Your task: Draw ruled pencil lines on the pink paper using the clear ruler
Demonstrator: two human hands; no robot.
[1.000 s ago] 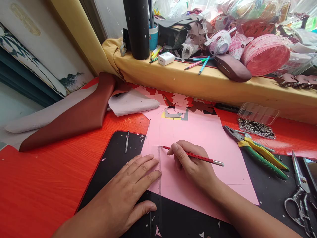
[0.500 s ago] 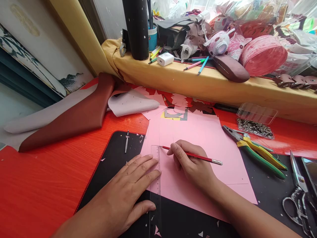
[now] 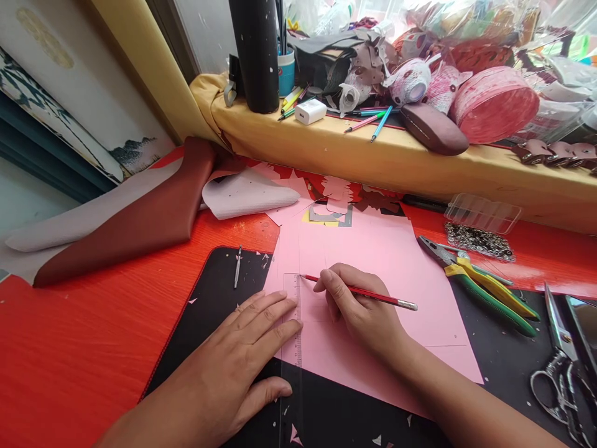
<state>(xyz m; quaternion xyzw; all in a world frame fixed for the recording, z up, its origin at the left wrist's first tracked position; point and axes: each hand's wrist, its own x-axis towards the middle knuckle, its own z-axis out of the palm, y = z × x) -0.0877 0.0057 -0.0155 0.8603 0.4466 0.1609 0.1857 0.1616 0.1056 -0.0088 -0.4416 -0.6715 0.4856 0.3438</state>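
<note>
While pressed flat with fingers spread, left hand (image 3: 237, 361) pinning clear ruler (image 3: 293, 323) on pink paper (image 3: 396, 261) over black mat (image 3: 219, 286); right hand (image 3: 359, 311) pinching red pencil (image 3: 359, 291), tip at ruler's far end. Right: pliers (image 3: 480, 280), scissors (image 3: 559, 361), clear box (image 3: 482, 213) beside metal rings (image 3: 480, 241). Far ledge: blue cup (image 3: 286, 71) holding pens.

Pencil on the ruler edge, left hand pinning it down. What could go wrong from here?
1. The left hand presses only the lower part of the clear ruler; the top end near the pencil tip could pivot and skew the line.
2. The pink paper lies loose on the black mat, so it may slide.
3. The right hand rests on the paper and could smudge or drag it.
</note>
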